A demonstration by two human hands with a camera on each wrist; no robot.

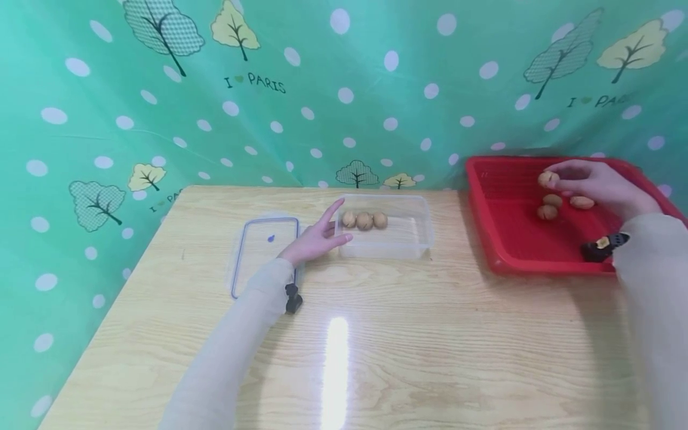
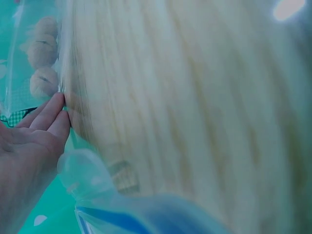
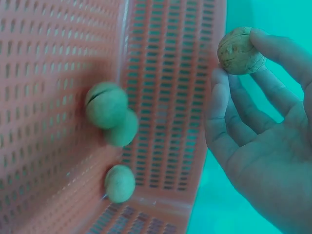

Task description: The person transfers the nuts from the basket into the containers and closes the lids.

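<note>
Pinched between the thumb and fingers of my right hand (image 1: 596,182) is a walnut (image 1: 548,179), held over the red basket (image 1: 497,266). In the right wrist view the same walnut (image 3: 241,51) shows its brown seamed shell. Three more walnuts (image 1: 547,212) lie in the basket below. My left hand (image 1: 314,240) is at the left end of a clear plastic box (image 1: 384,248), its fingers extended and touching the box's end. Inside that box, three walnuts (image 1: 364,221) sit in a row along the left part. The left wrist view shows those walnuts (image 2: 43,51) through the plastic.
A clear lid with a blue seal (image 1: 266,221) lies on the wooden table (image 1: 419,346) left of the box, partly beneath the left forearm. Behind the table hangs a green dotted cloth (image 1: 371,77). The basket's raised rim surrounds the right hand's area.
</note>
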